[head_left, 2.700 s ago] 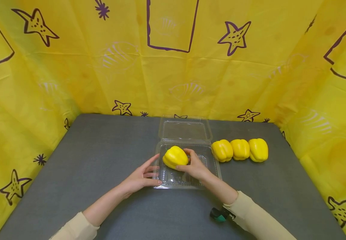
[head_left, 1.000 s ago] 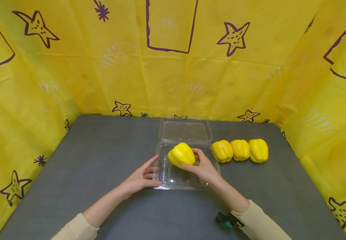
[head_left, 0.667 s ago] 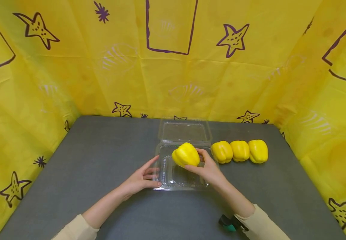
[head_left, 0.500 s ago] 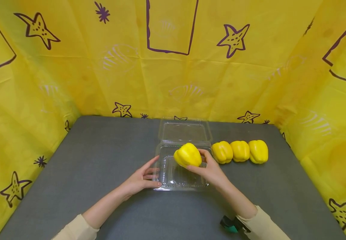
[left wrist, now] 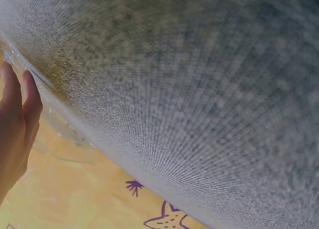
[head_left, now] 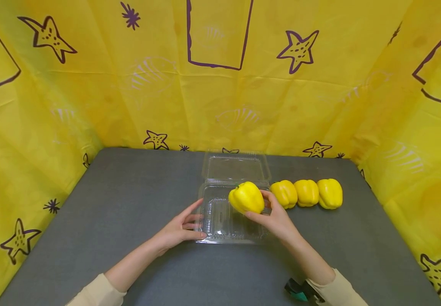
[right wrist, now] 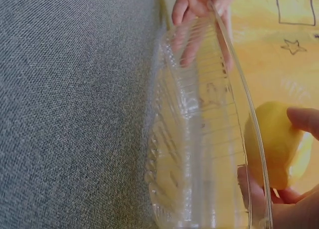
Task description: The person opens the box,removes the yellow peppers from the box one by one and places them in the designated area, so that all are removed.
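Observation:
My right hand grips a yellow bell pepper between thumb and fingers, over the right half of a clear plastic clamshell container. In the right wrist view the pepper shows at the container's rim, the thumb on its side. My left hand rests against the container's left side, fingers spread and fairly straight, thumb at the front left corner. The left wrist view shows only part of that hand. The container's lid lies folded back, away from me.
Three more yellow bell peppers stand in a row right of the container, the nearest close by its edge. The grey table is enclosed by yellow printed cloth. A dark device sits at my right wrist.
My right hand has moved rightward with the pepper, from the left half of the container to its right half. The left hand and the container have stayed in place.

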Demonstrator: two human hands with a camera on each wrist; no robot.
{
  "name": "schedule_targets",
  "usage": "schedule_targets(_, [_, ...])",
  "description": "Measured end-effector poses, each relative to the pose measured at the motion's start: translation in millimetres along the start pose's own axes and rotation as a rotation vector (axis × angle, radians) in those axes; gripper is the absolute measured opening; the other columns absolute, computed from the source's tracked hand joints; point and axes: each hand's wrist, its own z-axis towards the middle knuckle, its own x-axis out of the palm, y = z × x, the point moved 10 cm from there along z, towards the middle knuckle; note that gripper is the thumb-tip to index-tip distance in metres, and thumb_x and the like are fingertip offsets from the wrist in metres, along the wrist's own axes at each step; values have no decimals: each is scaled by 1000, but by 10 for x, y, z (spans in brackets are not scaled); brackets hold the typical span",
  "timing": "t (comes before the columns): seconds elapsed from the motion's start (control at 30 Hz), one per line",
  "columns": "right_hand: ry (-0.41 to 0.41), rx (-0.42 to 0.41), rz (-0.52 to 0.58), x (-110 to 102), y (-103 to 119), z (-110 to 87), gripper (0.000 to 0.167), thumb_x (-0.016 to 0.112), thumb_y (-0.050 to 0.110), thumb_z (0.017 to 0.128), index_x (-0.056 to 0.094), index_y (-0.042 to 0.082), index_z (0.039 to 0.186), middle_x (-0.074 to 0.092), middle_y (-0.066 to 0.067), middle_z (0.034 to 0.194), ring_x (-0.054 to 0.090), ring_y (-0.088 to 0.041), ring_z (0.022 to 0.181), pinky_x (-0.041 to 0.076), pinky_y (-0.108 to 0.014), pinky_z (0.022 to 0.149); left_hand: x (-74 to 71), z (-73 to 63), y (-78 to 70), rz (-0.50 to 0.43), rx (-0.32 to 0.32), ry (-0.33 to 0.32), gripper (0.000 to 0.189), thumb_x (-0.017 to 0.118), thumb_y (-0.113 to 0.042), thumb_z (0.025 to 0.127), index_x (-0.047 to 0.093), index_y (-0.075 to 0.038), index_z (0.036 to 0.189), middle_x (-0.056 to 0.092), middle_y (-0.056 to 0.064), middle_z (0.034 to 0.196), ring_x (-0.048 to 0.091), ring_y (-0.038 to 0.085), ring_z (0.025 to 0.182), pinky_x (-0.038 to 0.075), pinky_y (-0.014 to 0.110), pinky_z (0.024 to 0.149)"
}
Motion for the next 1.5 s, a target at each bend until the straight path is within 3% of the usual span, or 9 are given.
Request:
schedule_targets(0.27, [16,-23,77,-27,16,-28,77,81,19,81,37,10,143,43,-18,133,61,-32,100,53,-36,83,5,-5,-9,-11,0,3,96,78,-13,83,19,-26,157,41,26,145,51,38,122,50,43,91])
schedule_targets(0.5, [11,-39,97,-91,27,-48,78,80,14,82,34,10,145,41,-19,132,65,-32,95,55,-33,80,5,8,15,-2,0,-1,96,79,-15,83,19,-26,157,42,25,144,53,37,121,50,42,90])
schedule_targets(1.0, [-77,-79,102,-316,28,-79,74,79,12,82,37,8,142,46,-16,135,55,-34,110,50,-23,81,19,-13,-32,-21,15,17,95,77,-12,84,18,-25,157,40,27,145,52,38,122,50,42,90])
schedule_targets(1.5, [-167,-110,122,-446,-21,-111,74,78,10,83,36,9,143,47,-16,131,59,-30,97,52,-21,77,15,4,11,-16,4,12,95,78,-14,83,19,-26,157,42,25,144,52,37,122,50,42,91])
